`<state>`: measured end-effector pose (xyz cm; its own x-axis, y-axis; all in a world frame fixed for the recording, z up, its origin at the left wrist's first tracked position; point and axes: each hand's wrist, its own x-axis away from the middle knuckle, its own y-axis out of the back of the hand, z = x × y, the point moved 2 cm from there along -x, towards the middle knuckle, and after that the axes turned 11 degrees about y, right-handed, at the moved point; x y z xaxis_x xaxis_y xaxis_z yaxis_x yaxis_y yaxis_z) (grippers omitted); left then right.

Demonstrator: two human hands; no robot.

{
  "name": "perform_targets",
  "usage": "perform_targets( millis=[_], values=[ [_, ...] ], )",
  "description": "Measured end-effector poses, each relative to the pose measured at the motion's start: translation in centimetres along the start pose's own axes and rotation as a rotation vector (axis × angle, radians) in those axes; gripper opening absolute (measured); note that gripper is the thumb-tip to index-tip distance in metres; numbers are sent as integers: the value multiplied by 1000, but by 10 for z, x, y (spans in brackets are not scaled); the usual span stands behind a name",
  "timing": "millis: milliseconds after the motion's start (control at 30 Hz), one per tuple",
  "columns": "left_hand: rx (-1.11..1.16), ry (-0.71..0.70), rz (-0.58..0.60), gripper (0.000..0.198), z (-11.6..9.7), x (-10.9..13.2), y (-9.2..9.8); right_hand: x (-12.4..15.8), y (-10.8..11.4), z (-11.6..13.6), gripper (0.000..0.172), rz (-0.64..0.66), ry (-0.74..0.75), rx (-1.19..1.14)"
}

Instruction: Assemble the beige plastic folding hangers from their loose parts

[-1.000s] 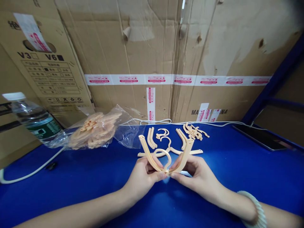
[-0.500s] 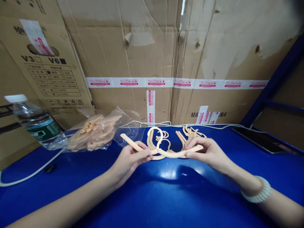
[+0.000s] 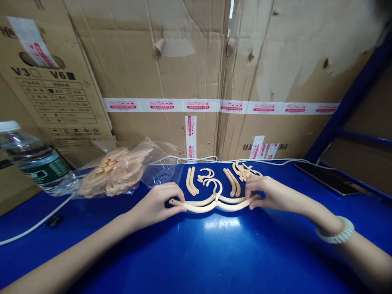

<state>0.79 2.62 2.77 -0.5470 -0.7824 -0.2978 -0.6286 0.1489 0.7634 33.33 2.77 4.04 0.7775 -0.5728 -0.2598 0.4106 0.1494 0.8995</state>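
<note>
A beige plastic folding clothes hanger [image 3: 200, 209], with two curved arms and a hook, lies low over the table in front of me. My left hand [image 3: 159, 204] pinches the end of its left arm between thumb and fingers. At the opposite end, my right hand [image 3: 269, 194] grips the right arm's tip. Right behind it rests another similar hanger [image 3: 228, 199], partly hidden. Beyond are loose hanger arms [image 3: 191, 181] on the left, more arms [image 3: 232, 182] on the right, and curved hooks [image 3: 208, 173] between them.
A pile of small beige parts [image 3: 243, 170] lies at the back right, near a dark phone [image 3: 321, 178]. On the left stand a clear bag of beige parts [image 3: 113, 173] and a water bottle [image 3: 43, 167]. A white cable [image 3: 39, 223] and cardboard [image 3: 165, 73] border the blue table [image 3: 196, 257].
Both hands have lowered the hanger toward the table, beside the other one. Its left arm, tilted upward before, is now nearly level. My left hand has turned palm-down at the tip.
</note>
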Motion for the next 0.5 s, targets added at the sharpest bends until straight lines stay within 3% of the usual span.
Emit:
perform_targets(
  millis=[167, 267, 367, 500],
  values=[
    [-144, -117, 41, 16, 0, 4, -13, 1, -3, -3, 8, 75, -85, -40],
    [-160, -152, 25, 10, 1, 6, -17, 1, -4, -4, 10, 118, -155, -45],
    [-188, -171, 6, 3, 2, 7, -20, 2, -3, -5, 15, 134, -182, -2],
    [-219, -164, -2, 13, 6, 8, -23, 2, -2, -6, 19, 142, -205, 101]
  ],
)
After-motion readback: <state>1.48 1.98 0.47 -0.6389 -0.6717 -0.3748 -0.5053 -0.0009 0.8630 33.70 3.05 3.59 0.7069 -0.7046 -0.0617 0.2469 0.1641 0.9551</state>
